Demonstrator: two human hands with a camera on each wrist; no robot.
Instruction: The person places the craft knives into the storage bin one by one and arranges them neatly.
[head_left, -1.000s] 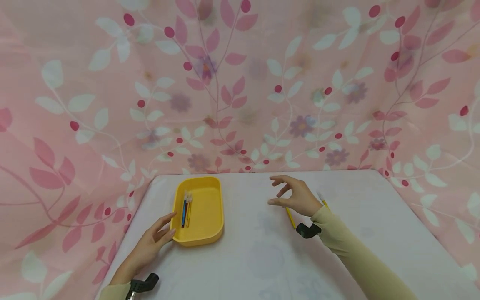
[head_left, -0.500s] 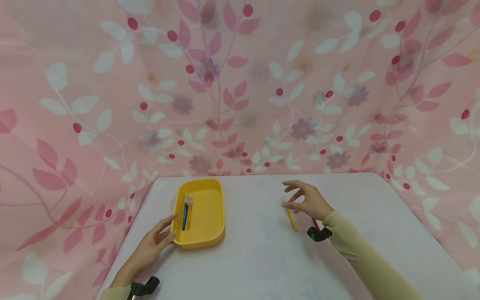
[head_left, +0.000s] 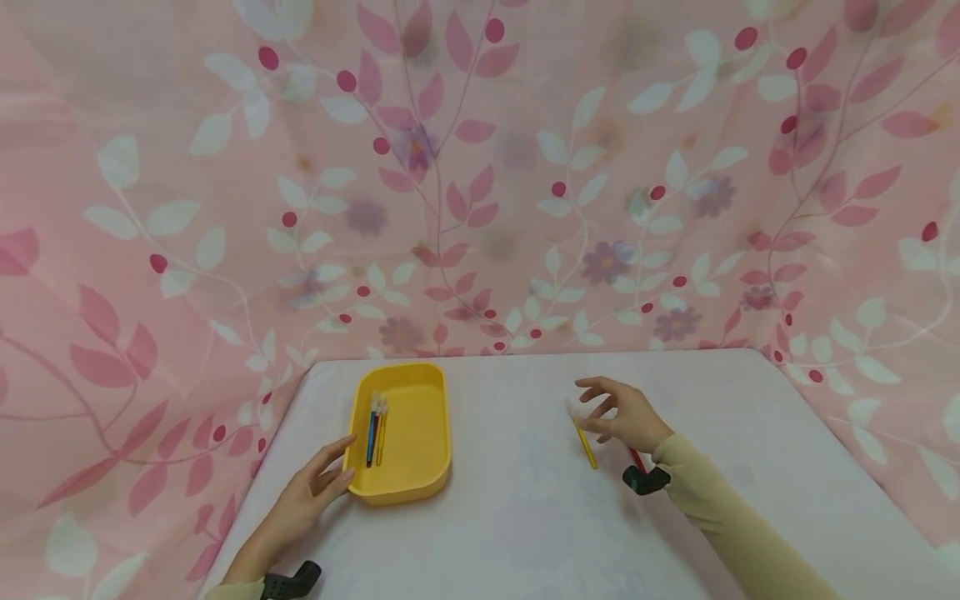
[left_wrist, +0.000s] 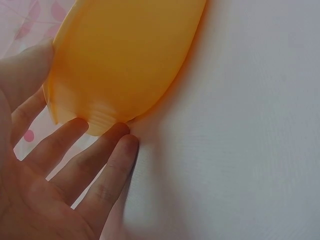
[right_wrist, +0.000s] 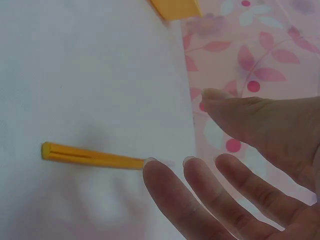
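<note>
A yellow tray (head_left: 412, 442) stands at the table's left, holding a few slim pens (head_left: 377, 433) in blue, red and yellow, side by side along its left wall. My left hand (head_left: 303, 492) rests against the tray's left side, its nearly straight fingers touching the wall in the left wrist view. On the right, a yellow pen (head_left: 587, 450) with a pale, see-through end lies on the table. My right hand (head_left: 626, 415) hovers over that end, thumb and fingers apart with nothing between them. A red pen (head_left: 637, 460) lies partly hidden beneath the right wrist.
A white cloth covers the table (head_left: 510, 517). Pink floral fabric (head_left: 480, 208) hangs behind it and along the sides. Dark camera mounts (head_left: 647, 479) sit on both wrists.
My right hand has drawn back and to the right, uncovering more of the yellow pen; its thumb and fingers stay apart. The left hand remains at the tray. The head view has tilted slightly upward.
</note>
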